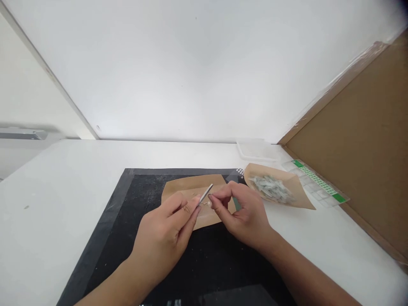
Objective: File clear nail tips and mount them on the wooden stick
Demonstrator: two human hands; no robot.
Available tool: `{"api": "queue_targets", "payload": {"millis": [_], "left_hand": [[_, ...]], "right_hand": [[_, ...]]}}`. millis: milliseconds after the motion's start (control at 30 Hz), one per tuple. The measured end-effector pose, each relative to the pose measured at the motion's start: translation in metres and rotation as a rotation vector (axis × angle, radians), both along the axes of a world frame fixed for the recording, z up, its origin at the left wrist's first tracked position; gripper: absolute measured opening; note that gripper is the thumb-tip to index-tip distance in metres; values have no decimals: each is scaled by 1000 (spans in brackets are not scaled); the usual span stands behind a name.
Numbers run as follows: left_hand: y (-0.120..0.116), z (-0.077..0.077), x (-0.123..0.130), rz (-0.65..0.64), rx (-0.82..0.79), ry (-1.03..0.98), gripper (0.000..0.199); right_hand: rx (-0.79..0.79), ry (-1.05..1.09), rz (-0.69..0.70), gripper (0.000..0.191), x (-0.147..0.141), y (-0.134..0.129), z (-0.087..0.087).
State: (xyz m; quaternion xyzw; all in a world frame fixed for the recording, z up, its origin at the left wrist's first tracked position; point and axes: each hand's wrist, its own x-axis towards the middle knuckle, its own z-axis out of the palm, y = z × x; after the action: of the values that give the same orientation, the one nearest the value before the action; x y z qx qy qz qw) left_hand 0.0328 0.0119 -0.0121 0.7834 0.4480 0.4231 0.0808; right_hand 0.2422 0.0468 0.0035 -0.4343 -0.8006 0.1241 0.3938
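Note:
Between its thumb and fingers, my left hand [168, 225] pinches a slim grey strip [206, 194] with a metallic look, tilted up to the right; its exact kind does not show. My right hand [244, 212] is closed in a pinch just to the right, with a tiny whitish piece [209, 204] at its fingertips, too small to name. Both hands are over a brown paper sheet or tray [178, 185] with a paler middle, partly hidden by them. Under it lies a black mat [140, 204].
To the right, a brown paper tray [299, 193] holds a heap of pale translucent slips [272, 188]. Beside it lie a transparent sheet with a green printed strip [318, 180] and a frosted plastic lid or tray [256, 149]. A cardboard panel [357, 127] borders the white table [41, 221].

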Motion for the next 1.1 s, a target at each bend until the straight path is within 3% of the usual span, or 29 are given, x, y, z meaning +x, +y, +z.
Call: {"api": "queue_targets", "payload": {"millis": [200,367,500,700,1100], "left_hand": [[-1,-1,-1,-13,2,-15,18],[0,-1,-2,7,-4,-23,25],[2,1,-3,29,22,-40,27],[2,3,-2,62,27,-36,26],[3,1,-3,48,13,-50,25]], "right_hand": [[4,-49,77,16,1,-1,-1],[-58,82,5,5,3,2,-1],[-140,184,-83,30,9,7,3],[-138,175,-183,38,24,17,6],[-133,48,-177,14,44,28,8]]}}
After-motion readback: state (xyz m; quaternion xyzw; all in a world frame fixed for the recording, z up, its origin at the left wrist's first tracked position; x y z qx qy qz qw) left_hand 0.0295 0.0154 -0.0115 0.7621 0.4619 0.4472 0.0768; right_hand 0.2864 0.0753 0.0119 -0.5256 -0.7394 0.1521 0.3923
